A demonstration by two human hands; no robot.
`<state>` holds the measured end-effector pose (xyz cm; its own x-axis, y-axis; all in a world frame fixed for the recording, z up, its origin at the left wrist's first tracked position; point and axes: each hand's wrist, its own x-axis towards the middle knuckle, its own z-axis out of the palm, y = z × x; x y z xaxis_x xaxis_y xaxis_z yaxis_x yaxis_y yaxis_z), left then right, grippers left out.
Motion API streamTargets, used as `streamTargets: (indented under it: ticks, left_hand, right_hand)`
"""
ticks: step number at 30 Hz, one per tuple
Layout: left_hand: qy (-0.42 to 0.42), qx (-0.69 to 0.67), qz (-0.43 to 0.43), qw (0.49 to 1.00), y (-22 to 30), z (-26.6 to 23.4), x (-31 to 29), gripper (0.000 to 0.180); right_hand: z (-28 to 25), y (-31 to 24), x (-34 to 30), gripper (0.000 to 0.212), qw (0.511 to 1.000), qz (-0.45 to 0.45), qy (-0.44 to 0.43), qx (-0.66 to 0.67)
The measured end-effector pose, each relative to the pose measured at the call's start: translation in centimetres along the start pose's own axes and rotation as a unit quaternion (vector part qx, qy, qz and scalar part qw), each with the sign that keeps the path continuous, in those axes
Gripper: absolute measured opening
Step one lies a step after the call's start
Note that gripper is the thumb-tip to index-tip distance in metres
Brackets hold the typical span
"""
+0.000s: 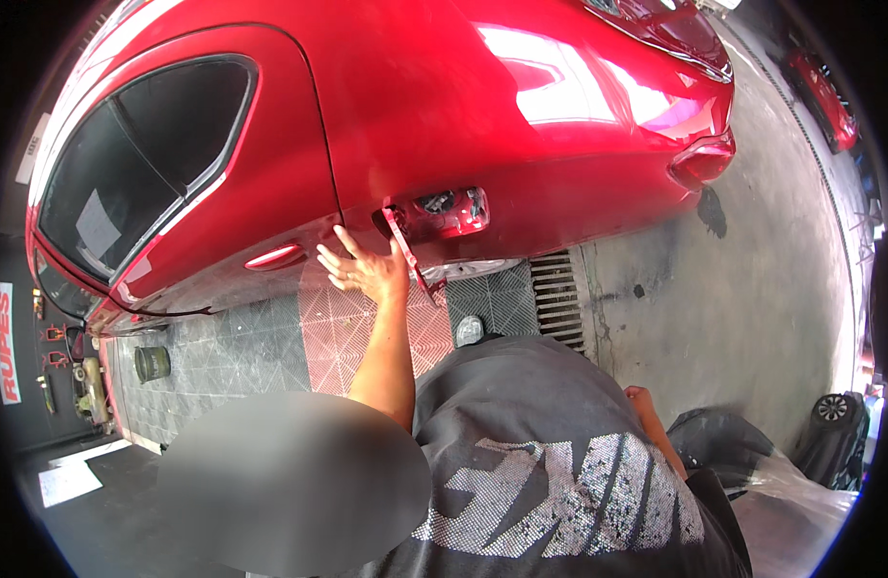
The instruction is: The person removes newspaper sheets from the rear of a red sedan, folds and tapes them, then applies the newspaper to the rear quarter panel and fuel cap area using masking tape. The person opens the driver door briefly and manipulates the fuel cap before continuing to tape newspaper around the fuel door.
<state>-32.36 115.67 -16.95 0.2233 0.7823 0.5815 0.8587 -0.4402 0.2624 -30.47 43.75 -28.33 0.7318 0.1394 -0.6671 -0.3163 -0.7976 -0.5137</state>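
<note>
A fuel filler flap (405,247) stands swung out from the side of a glossy red car (415,106). My left hand (367,273) is raised beside this flap with its fingers spread towards the car. The base of the hand meets the flap's edge; whether they touch, I cannot tell. Behind the flap lies the red filler recess (471,214), with a dark part inside it. My right hand (639,395) hangs low at my right side, by my dark shirt (521,424). Its fingers are too small and hidden to read.
Left of my hand is the car's door handle (273,257). Underfoot are grey and red floor tiles (367,332), with a drain grate (557,299) to the right. A dark bucket (153,363) stands at left. Clear plastic sheeting (791,482) lies at lower right.
</note>
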Motion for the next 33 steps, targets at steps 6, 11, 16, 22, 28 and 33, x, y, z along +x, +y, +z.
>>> streamTargets:
  ticks: [6,11,16,22,28,33]
  left_hand:
    - [0.112,-0.134,0.028,0.984,3.1,-4.6,6.1,0.145]
    - [0.085,-0.137,0.006,0.987,1.5,-2.2,4.8,0.133]
    - [0.035,-0.042,-0.067,0.996,1.4,1.3,-0.4,0.124]
    - [-0.083,-0.107,-0.211,0.968,2.2,-0.2,-1.4,0.14]
    - [-0.123,-0.13,-0.175,0.968,1.6,-2.8,-1.0,0.126]
    - [-0.287,-0.358,0.016,0.888,-5.3,-6.1,-2.9,0.083]
  right_hand:
    - [0.2,-2.0,0.1,0.021,0.999,0.033,0.035,0.004]
    - [1.0,0.5,0.0,0.017,1.0,0.007,0.006,-0.027]
    - [-0.1,-1.3,-1.1,0.015,0.999,0.026,-0.008,-0.04]
    - [-1.1,-4.6,-2.3,0.018,0.997,0.003,0.024,-0.076]
    - [2.1,-1.5,-0.8,0.019,0.999,0.009,0.03,-0.036]
    - [7.0,4.4,-0.9,0.021,0.996,-0.047,0.032,0.062]
